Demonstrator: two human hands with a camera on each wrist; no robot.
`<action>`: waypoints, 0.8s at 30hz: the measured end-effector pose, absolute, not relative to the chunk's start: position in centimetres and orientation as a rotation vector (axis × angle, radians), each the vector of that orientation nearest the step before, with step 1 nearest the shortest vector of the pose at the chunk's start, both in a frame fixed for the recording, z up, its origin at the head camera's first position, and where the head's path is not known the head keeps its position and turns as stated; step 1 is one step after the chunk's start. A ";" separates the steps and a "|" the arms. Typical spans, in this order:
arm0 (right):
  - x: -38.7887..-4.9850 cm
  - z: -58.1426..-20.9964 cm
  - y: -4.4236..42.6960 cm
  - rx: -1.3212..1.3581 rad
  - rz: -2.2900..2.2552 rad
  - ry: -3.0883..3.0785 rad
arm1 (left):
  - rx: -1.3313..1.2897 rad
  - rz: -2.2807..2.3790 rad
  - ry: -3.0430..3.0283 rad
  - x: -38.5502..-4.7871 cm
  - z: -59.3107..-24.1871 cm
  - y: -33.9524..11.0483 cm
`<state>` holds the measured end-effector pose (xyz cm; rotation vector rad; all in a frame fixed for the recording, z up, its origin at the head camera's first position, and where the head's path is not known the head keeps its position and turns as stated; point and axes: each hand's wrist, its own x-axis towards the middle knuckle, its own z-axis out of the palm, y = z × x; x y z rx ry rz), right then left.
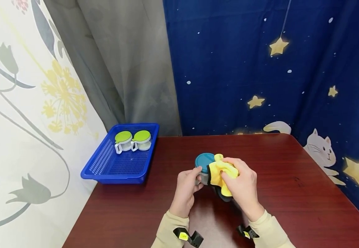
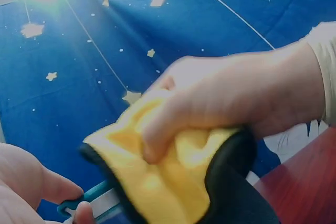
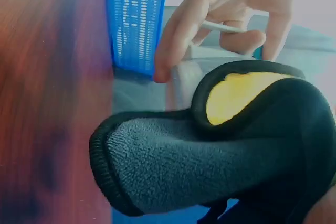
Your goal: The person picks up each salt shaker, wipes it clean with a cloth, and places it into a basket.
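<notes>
My left hand (image 1: 185,187) grips a clear jar (image 1: 202,178) with a teal lid (image 1: 204,162), its thumb at the lid's edge. In the right wrist view, the fingers of that hand curl round the jar's side. A yellow cloth (image 1: 217,172) with a dark grey back and black edging is bunched in my right hand (image 1: 242,184). The cloth lies against the jar's right side and covers part of it. In the left wrist view, the right thumb presses into the yellow cloth (image 2: 157,182), while the teal lid (image 2: 94,191) shows at the left fingers.
A blue plastic basket (image 1: 87,175) stands at the table's back left. Inside are two clear jars with green lids (image 1: 141,135) and white handles. The brown table (image 1: 291,193) ends at a blue starry curtain (image 1: 229,69), with a grey curtain (image 1: 136,69) beside it.
</notes>
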<state>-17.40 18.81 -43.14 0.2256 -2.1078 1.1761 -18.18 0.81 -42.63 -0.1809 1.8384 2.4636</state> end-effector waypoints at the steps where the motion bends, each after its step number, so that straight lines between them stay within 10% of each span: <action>1: -17.2 -43.0 18.7 0.289 1.145 -2.101 | -0.194 2.471 1.848 -18.2 -42.7 0.9; 13: -16.1 -41.1 17.5 0.639 0.933 -2.171 | -0.157 2.515 1.912 -17.6 -42.9 1.7; 24: -18.7 -40.4 19.6 0.350 0.707 -2.228 | -0.166 2.488 2.014 -17.0 -42.8 1.3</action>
